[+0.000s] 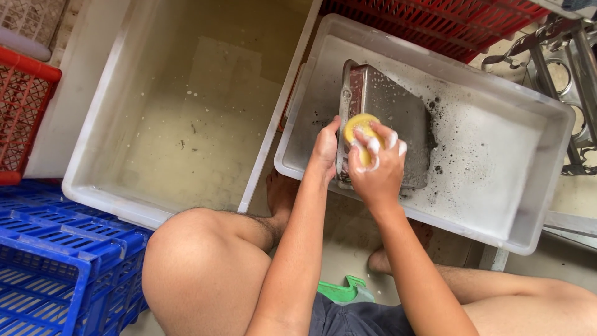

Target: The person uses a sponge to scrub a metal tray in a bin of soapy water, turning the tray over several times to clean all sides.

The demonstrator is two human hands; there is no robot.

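No packages, labels, signs or screens visible anywhere in view

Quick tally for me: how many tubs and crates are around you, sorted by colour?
White tubs: 2, the murky-water tub and the soapy tub holding the metal pan
Red crates: 2, one far left, one behind the soapy tub
Blue crates: 1
Total: 5

Two big white tubs (186, 93) (547, 124). One metal pan (392, 112). One yellow sponge (359, 127). Two hands (324, 152) (376, 168). Two red crates (25, 93) (448, 25). One blue crate (56, 261). One small green thing (345, 291).
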